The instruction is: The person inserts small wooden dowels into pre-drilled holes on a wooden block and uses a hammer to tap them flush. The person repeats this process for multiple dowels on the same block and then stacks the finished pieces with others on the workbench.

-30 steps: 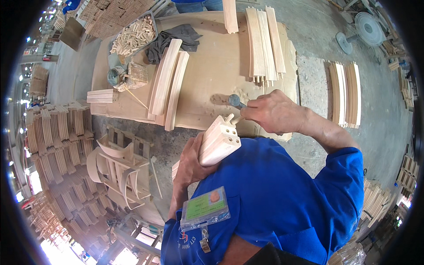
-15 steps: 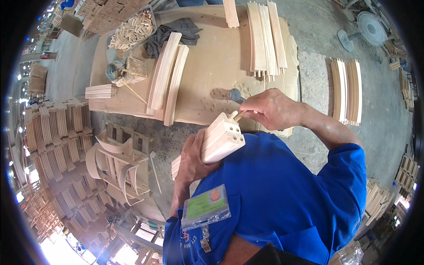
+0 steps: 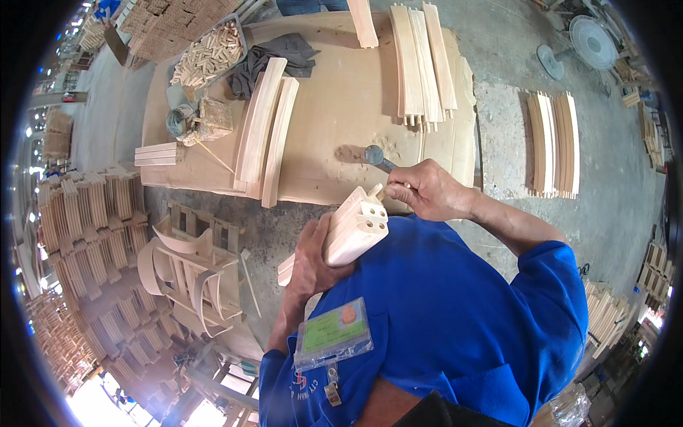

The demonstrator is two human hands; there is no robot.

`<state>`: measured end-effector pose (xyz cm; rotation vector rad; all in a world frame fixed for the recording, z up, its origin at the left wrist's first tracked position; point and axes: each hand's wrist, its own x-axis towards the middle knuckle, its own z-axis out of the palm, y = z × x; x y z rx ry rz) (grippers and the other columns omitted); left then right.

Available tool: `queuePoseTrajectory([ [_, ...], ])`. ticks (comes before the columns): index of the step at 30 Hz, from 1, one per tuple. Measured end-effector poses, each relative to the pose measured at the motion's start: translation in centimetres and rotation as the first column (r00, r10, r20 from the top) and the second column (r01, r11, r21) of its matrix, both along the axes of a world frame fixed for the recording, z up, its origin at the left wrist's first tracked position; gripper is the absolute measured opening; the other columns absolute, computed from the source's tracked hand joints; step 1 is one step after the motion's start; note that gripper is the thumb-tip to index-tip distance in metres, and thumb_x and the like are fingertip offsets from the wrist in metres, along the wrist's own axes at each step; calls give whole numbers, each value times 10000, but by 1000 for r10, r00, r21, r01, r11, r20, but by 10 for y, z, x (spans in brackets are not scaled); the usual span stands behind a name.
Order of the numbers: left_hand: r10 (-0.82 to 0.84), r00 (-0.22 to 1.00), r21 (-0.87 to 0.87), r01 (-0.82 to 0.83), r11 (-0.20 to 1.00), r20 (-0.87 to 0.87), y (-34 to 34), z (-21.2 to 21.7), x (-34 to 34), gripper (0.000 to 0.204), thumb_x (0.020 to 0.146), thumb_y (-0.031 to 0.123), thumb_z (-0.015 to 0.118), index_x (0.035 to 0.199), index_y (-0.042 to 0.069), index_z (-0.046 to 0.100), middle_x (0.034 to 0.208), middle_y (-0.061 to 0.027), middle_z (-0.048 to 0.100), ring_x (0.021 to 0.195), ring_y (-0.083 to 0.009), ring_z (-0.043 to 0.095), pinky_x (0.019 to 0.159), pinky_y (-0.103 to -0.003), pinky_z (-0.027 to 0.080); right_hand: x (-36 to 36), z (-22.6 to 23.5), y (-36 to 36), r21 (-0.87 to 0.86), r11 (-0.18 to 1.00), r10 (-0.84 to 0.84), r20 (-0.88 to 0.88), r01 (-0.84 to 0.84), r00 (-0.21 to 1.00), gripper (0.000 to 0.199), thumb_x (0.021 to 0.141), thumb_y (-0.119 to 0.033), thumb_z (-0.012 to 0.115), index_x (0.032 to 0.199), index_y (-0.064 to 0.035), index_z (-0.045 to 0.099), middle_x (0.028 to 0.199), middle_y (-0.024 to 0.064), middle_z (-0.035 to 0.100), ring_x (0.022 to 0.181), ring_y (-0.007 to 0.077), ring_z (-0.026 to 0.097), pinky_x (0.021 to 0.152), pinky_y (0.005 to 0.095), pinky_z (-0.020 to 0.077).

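My left hand [image 3: 313, 249] is wrapped round a few pale wooden slats [image 3: 348, 231], held together at a tilt in front of my body. Their near ends show several round drilled holes. A short dowel [image 3: 375, 190] sticks up from the end of the uppermost slat. Beside it, my right hand [image 3: 430, 191] is closed, with thumb and finger pinching a small wooden dowel [image 3: 385, 193] at the slat ends. Just beyond that hand lies a hammer [image 3: 374, 154] on the cardboard, its handle partly hidden behind the fingers.
Curved slats [image 3: 262, 132] lie on the cardboard-covered table [image 3: 341, 92], with doweled slats [image 3: 421, 67] at the back right. A tray of dowels [image 3: 210, 53], a dark cloth [image 3: 274, 64] and a glue pot [image 3: 181, 121] stand left. Curved wooden frames [image 3: 192, 274] are on the floor.
My right hand has come slightly nearer to me, staying at the slat ends. The held slats have shifted a little left and down. The hammer stays on the table.
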<state>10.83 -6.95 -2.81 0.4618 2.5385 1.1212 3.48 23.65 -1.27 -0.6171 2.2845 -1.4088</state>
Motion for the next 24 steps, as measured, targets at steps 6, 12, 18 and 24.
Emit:
queuePoseTrajectory([
  [6,32,999,-44,-33,998,-16,1,7,0,906,670,206,909,1452,-15,507,1099,-219,605,1017,-421,623,906,-496,529,-1,-18,-4,-164,982,-57,195,90,979,394,1117,-365,563,951,-17,645,633,72,570,542,152,519,519,325,425],
  [12,101,992,-110,-109,988,-72,3,11,-5,903,687,227,908,1448,-43,503,1139,-234,614,1031,-418,634,915,-491,533,-7,-53,23,-269,714,-42,905,646,424,457,1126,-435,512,1216,7,592,827,76,631,722,149,640,623,300,544],
  [18,111,990,-49,-115,992,-86,1,-3,-4,905,690,244,910,1455,-32,513,1122,-238,624,1006,-422,654,873,-506,553,-5,-59,22,-401,522,173,914,753,366,274,1108,-185,546,1312,-3,557,1095,131,676,991,232,718,890,386,632],
  [24,135,989,-50,-138,989,-58,4,-4,-3,924,689,228,901,1465,-69,497,1167,-260,629,1046,-428,663,896,-506,559,-8,-51,19,-480,647,77,814,592,576,179,1065,-120,645,1218,-28,627,1066,78,726,835,101,689,667,235,594],
])
